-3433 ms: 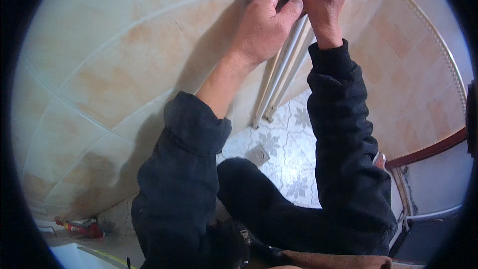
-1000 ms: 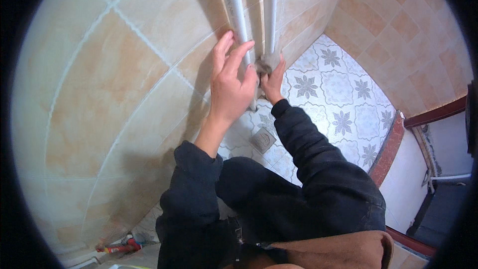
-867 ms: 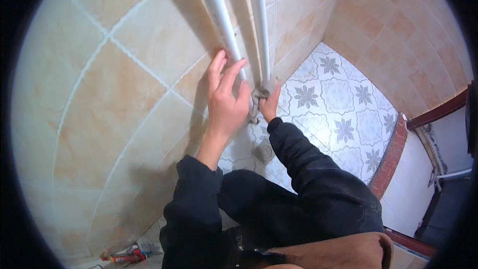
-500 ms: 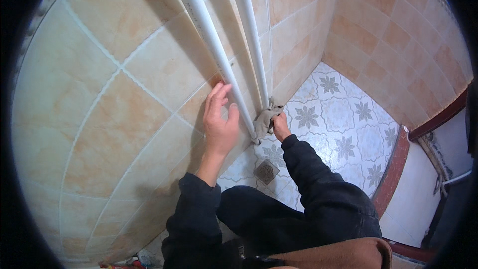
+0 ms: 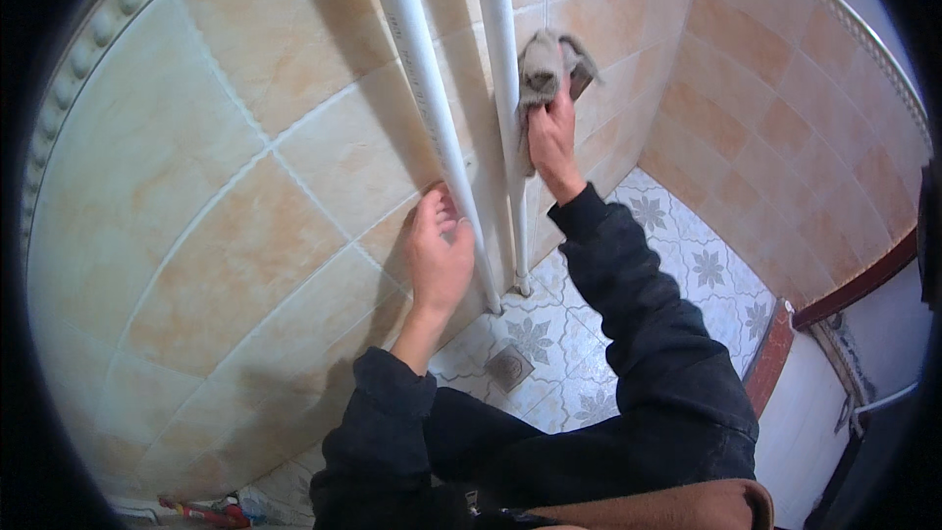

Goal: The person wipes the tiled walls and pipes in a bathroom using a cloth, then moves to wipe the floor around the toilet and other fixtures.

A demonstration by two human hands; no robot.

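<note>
Lifting cloth (image 5: 542,64): we've brought it up from the bottom end of the right pipe (image 5: 497,25), so that end's uncovered now
Right hand (image 5: 553,142): our fingers are holding the bunched cloth, beside that pipe
Left hand (image 5: 439,263): loosely curled, gripping nothing we can see, next to the left pipe (image 5: 421,79); contact's unclear, tbh

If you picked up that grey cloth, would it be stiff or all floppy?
The grey cloth is probably floppy, since it bunches up and its edges hang in folds. It looks fairly light: just the right hand holds it. Crumpled like that, it likely wouldn't roll.
</note>
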